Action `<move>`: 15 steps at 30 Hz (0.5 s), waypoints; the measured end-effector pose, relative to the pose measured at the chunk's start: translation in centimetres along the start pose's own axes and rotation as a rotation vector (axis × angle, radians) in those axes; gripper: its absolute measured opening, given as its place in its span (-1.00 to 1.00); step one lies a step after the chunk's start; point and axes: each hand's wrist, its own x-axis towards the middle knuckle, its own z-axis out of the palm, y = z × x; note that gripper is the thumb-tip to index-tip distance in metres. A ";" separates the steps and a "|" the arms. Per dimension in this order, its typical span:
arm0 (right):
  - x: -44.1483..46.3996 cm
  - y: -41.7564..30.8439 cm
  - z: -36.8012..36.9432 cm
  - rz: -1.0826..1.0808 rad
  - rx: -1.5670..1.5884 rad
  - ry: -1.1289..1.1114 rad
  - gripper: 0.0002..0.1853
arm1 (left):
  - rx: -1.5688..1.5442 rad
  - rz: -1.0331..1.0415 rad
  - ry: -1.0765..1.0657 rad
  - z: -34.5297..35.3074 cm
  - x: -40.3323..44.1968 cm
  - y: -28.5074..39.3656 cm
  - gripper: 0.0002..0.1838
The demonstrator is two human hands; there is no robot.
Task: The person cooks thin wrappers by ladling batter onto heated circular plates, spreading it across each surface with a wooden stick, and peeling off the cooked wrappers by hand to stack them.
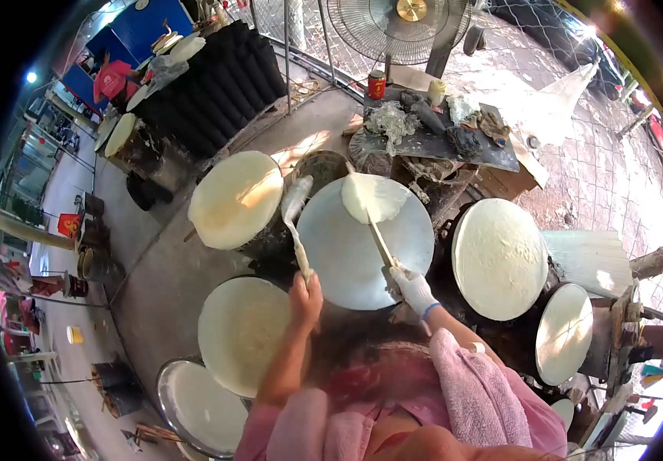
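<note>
My bare left hand (306, 298) is closed round the handle of a long ladle (297, 230). Pale batter coats the ladle's far end, which rises past the left rim of a round grey griddle (324, 257). My right hand (414, 290), in a white glove, grips the stick of a wooden batter spreader (381, 242) over the griddle's front. The spreader's far end lies at a patch of pale batter (383, 198) near the griddle's back edge. Most of the griddle surface is bare metal.
Round pale pancakes cover griddles on both sides, including a left pancake (231, 201) and a right pancake (500, 257). A metal basin (164, 384) stands lower left. Behind are a cluttered board (492, 157), a red can (376, 84) and a fan (400, 31). A person (112, 79) is far left.
</note>
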 end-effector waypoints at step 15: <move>4.6 -2.7 -10.8 -0.342 -0.351 -0.159 -0.57 | -0.417 -0.445 0.153 -4.4 -10.3 6.8 -0.92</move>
